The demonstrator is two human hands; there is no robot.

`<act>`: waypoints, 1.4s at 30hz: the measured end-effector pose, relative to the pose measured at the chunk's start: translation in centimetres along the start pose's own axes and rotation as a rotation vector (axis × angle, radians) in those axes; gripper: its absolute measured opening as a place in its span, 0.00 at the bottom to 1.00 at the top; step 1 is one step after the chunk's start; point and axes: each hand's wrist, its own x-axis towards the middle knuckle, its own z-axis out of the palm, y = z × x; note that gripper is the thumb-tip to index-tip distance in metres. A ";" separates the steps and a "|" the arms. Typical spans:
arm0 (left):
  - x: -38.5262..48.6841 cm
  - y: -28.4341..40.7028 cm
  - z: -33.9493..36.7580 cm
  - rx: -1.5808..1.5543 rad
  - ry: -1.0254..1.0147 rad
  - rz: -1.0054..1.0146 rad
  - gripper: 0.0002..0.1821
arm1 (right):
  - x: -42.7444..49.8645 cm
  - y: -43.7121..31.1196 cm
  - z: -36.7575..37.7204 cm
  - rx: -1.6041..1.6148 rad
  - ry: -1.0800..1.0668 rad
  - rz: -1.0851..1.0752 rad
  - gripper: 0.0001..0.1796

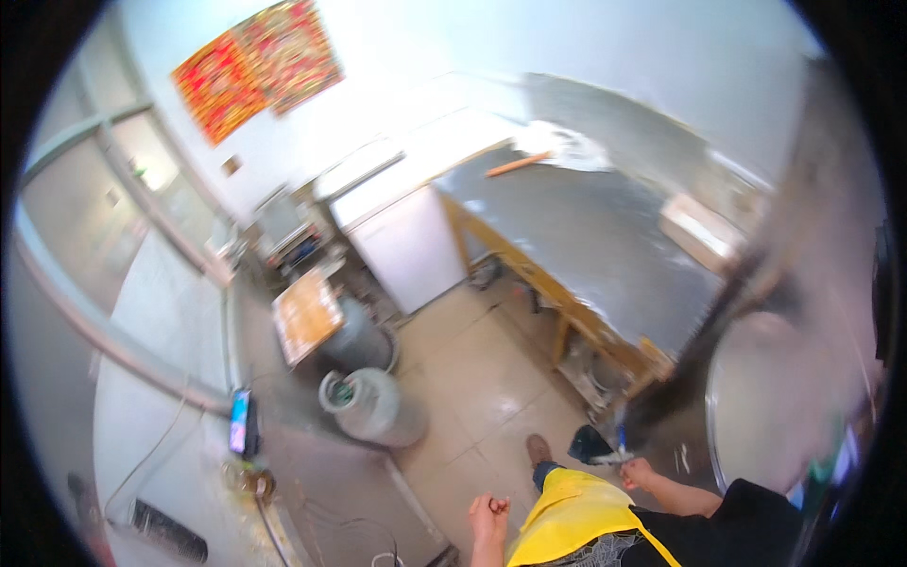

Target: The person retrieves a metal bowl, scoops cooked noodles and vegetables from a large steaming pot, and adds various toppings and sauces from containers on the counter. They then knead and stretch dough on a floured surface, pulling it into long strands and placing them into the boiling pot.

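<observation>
My left hand [489, 516] hangs beside the yellow apron [572, 507]. Its fingers are loosely curled, and nothing shows in them. My right hand [636, 473] has bent fingers, low in front of the apron. A whitish strip [609, 459] and a narrow blue piece [622, 438] appear right at its fingers, blurred. Whether the hand holds them or only passes in front of them, I cannot tell. Close by is a black object [589, 444], too blurred to name. My brown shoe [538, 450] is on the tiled floor [468, 386].
A wood-framed worktable [567, 227] bears a rolling pin [519, 164], a white cloth or bag [563, 145] and a box [701, 230]. Left stand a gas cylinder [379, 407], a grey bin [358, 337] under a board [307, 315], and a counter [159, 418] with a phone [239, 422].
</observation>
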 end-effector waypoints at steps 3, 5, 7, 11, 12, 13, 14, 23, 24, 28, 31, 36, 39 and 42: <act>1.5 3.5 2.7 -0.097 0.056 0.017 0.17 | 7.3 -17.1 1.9 0.149 -0.106 -0.172 0.11; 3.6 6.5 6.7 -0.113 -0.042 0.125 0.19 | 10.0 -28.4 3.7 0.050 -0.162 -0.341 0.14; 6.1 9.3 10.3 -0.089 -0.079 0.187 0.20 | 11.5 -38.8 6.1 -0.009 -0.229 -0.465 0.18; 13.9 13.8 16.2 -0.086 -0.130 0.206 0.21 | 12.8 -54.5 12.5 -0.028 -0.368 -0.592 0.20; 16.3 14.7 17.2 -0.096 -0.157 0.191 0.20 | 13.3 -57.0 14.2 -0.006 -0.372 -0.602 0.19; 18.8 15.6 18.0 -0.098 -0.197 0.179 0.19 | 13.7 -58.6 15.9 0.010 -0.377 -0.654 0.20; 21.6 16.6 19.0 -0.096 -0.232 0.170 0.18 | 14.2 -60.0 17.6 -0.053 -0.349 -0.638 0.21; 43.9 33.8 31.6 0.029 -0.260 0.036 0.13 | 20.1 -65.7 19.1 -0.323 -0.269 -0.405 0.13; 45.8 36.3 34.1 0.069 -0.308 0.048 0.13 | 21.1 -67.6 18.6 -0.147 -0.234 -0.457 0.12; 52.2 47.3 45.5 0.203 -0.476 0.059 0.16 | 24.5 -76.1 19.2 0.172 -0.058 -0.323 0.10; 57.5 53.0 54.2 0.162 -0.521 0.071 0.17 | 26.4 -82.5 21.3 0.151 -0.113 -0.294 0.11; 72.1 57.5 64.1 0.064 -0.488 0.091 0.21 | 29.1 -94.5 25.1 -0.212 -0.309 -0.438 0.13; 82.1 60.2 67.4 0.171 -0.592 0.363 0.25 | 31.0 -103.3 27.0 -0.295 -0.370 -0.713 0.12; 90.4 65.2 71.3 0.548 -0.523 0.589 0.23 | 33.1 -112.8 27.6 -0.445 -0.455 -0.899 0.13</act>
